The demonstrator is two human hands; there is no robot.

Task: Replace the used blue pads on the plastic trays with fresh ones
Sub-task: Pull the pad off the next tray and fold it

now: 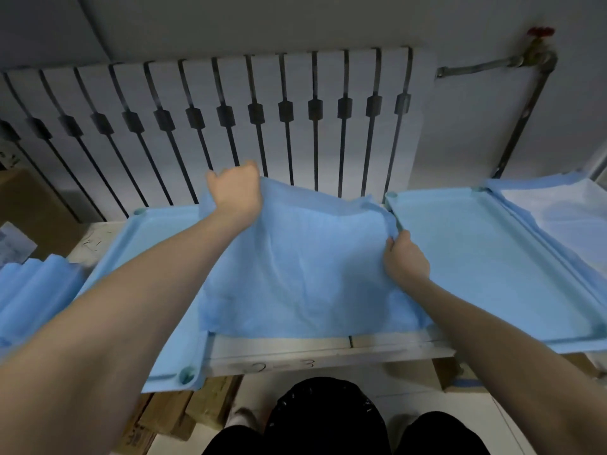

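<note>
- At the far left, a stack of folded blue pads [33, 290] is seen lying on the bench, just beside the left tray [131, 244].
- The left tray, pale blue plastic, is set on the bench top [295, 353]; its near corner overhangs the front edge, and its right part is covered by a blue pad [295, 264].
- The left hand [235, 192] is closed in a fist on the pad's far left corner, which is raised off the tray in front of the radiator [230, 119].
- The blue pad is spread between the two hands, wrinkled, with its near edge lying at the front of the bench.
- The right hand [405, 257] is closed on the pad's right edge, fingers pinched around the fabric, right at the rim of the right tray [476, 257].
- The right tray is bare, with no pad on it.
- At the far right, another blue pad with a white centre [555, 208] is seen beside that tray.
</note>
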